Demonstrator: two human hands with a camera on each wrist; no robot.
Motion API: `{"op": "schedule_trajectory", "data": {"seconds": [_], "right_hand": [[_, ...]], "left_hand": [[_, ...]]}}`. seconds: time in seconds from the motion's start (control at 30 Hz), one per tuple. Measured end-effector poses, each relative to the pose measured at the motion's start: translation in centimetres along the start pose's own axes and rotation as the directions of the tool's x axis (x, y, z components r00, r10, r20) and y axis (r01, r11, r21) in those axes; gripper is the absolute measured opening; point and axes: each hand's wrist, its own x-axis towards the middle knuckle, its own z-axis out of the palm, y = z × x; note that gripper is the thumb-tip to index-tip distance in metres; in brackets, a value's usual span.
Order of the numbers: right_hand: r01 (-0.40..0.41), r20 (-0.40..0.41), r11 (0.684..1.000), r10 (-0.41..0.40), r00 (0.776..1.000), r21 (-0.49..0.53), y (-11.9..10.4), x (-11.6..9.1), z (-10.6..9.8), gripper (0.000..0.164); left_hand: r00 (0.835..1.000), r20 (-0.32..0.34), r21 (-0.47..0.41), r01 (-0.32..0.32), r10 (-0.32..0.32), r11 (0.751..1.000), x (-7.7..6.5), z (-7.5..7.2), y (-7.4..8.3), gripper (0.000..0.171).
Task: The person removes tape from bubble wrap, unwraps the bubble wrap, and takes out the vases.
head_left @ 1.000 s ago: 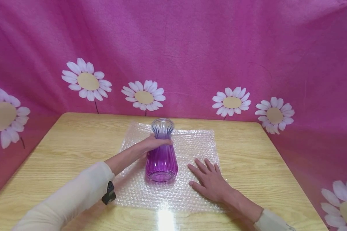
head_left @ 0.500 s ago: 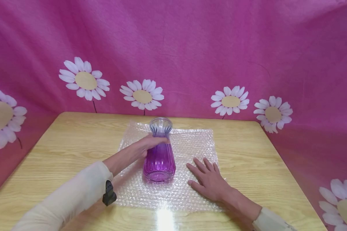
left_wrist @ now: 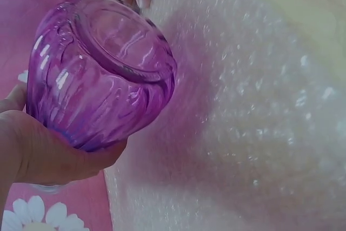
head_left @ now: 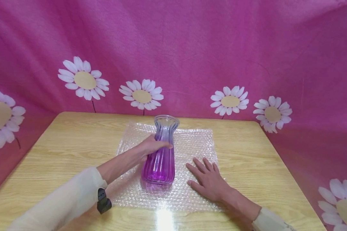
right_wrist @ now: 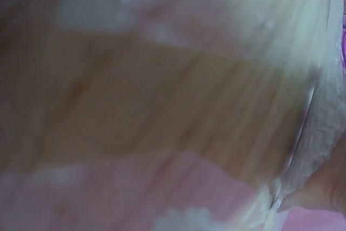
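Observation:
A ribbed glass vase [head_left: 159, 166], purple at the base and fading to clear at the flared rim, is in my left hand [head_left: 150, 147]. Thumb and fingers grip it around the narrower neck, the thumb across the front. In the left wrist view the vase [left_wrist: 92, 90] tilts with its round base showing, apparently held just above the bubble wrap [left_wrist: 248, 139]. Flat on the right part of that bubble wrap [head_left: 193, 141] rests my right hand [head_left: 210, 183], fingers spread. The right wrist view catches only a bit of this hand [right_wrist: 323, 187] at its edge.
Under the bubble wrap is a light wood-grain table [head_left: 243, 160]. A pink cloth [head_left: 185, 48] printed with white daisies hangs behind and along both sides. A black device [head_left: 103, 201] sits at my left cuff.
The vase has tipped in my left hand: its rim has shifted right and its base slightly left, and the underside no longer faces the head camera. My right hand has stayed put.

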Motion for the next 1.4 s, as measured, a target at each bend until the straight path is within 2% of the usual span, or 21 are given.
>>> {"op": "schedule_trajectory", "data": {"seconds": [0.13, 0.33, 0.47, 0.7, 1.1, 1.23, 1.4], "right_hand": [[0.0, -0.009, 1.0, 0.0, 1.0, 0.005, 0.0, -0.1, 0.1, 0.063], [0.008, -0.021, 1.0, -0.008, 1.0, 0.002, 0.0, -0.1, 0.2, 0.063], [0.006, -0.012, 1.0, -0.006, 1.0, -0.001, 0.0, 0.0, 0.1, 0.063], [0.005, 0.002, 1.0, -0.005, 1.0, 0.002, -0.1, 0.0, -0.1, 0.063], [0.028, 0.03, 0.999, -0.029, 0.999, 0.016, -0.3, 0.1, -0.6, 0.063], [0.024, 0.048, 1.0, -0.025, 0.999, 0.018, -0.3, 0.0, -0.6, 0.063], [0.026, 0.055, 1.0, -0.027, 0.998, 0.016, -0.3, 0.1, -0.6, 0.063]], "left_hand": [[0.999, 0.004, -0.016, -0.039, 0.039, 0.999, -0.7, 0.1, -0.3, 0.054], [0.998, -0.045, -0.036, -0.041, 0.039, 0.999, -1.9, -0.2, -0.7, 0.079], [0.998, -0.052, -0.062, -0.04, 0.037, 0.997, -2.8, -0.7, -1.0, 0.089], [0.997, -0.013, -0.09, -0.08, 0.08, 0.993, -4.3, -0.9, -1.0, 0.079], [0.99, -0.025, -0.062, -0.14, 0.138, 0.988, -5.7, -0.4, -1.0, 0.081], [0.988, -0.032, -0.036, -0.154, 0.153, 0.987, -6.1, -1.0, -0.8, 0.08], [0.982, -0.06, -0.026, -0.18, 0.178, 0.983, -6.4, -2.7, -0.4, 0.084]]}}
